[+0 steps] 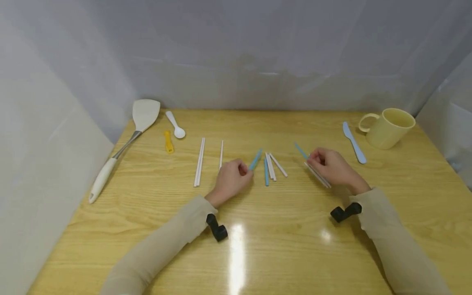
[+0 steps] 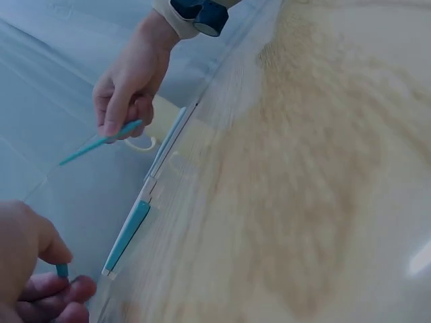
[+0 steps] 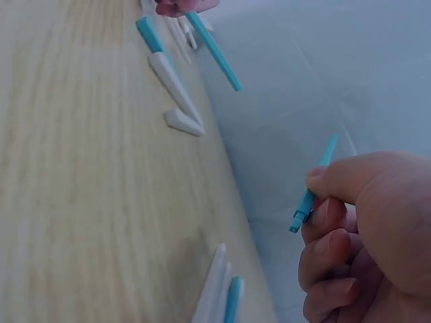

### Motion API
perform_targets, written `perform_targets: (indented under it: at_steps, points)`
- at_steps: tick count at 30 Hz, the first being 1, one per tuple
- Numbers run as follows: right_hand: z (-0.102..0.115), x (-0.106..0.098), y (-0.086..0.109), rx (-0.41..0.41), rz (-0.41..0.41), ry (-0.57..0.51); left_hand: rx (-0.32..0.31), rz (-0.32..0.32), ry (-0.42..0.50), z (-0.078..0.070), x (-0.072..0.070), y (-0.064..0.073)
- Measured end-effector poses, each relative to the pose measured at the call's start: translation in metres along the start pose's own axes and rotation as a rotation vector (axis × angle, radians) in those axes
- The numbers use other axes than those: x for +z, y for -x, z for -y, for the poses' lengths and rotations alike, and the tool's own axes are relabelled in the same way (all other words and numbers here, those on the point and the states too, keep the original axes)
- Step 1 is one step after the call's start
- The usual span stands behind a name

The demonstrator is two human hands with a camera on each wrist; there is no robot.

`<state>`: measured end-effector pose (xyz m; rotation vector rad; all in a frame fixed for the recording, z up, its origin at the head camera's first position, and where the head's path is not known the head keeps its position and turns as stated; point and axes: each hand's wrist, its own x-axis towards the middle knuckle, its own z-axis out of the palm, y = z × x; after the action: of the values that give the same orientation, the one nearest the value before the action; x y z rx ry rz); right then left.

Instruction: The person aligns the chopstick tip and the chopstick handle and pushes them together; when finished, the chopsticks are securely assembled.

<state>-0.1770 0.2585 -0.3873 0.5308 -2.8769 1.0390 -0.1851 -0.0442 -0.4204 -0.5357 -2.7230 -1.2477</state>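
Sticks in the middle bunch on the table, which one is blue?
The blue stick at the bunch's left end, nearest the left hand; the others there are white sticks.

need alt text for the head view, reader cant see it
A person's left grip and right grip each pinch a blue stick at a wooden table, with white and blue sticks between them. A spatula and spoon lie at left, a blue knife and yellow mug at right.

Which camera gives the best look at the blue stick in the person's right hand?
The right wrist view: the blue stick in the right hand is close, with slim tip and stepped end showing. The head view shows only a thin length beyond the hand; the left wrist view shows it farther off, partly covered.
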Motion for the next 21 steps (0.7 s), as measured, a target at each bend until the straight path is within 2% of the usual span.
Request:
perform_targets:
  at_steps: [4, 8, 13, 17, 21]
  points:
    - [0.008, -0.004, -0.005, -0.059, -0.031, -0.024, -0.002, 0.016, 0.155, -0.001, -0.002, 0.0]
    - [0.015, -0.006, -0.011, -0.055, -0.041, -0.043, -0.016, 0.052, 0.256, 0.0, -0.001, -0.001]
    - [0.024, -0.009, -0.017, -0.075, -0.023, -0.079, -0.032, 0.139, 0.432, -0.002, 0.0, 0.0]
    - [0.031, -0.008, -0.023, -0.156, -0.012, -0.167, -0.025, 0.214, 0.598, -0.003, -0.001, 0.0]
    - [0.037, -0.005, -0.028, -0.234, -0.009, -0.283, -0.018, 0.259, 0.677, -0.004, -0.001, 0.0]
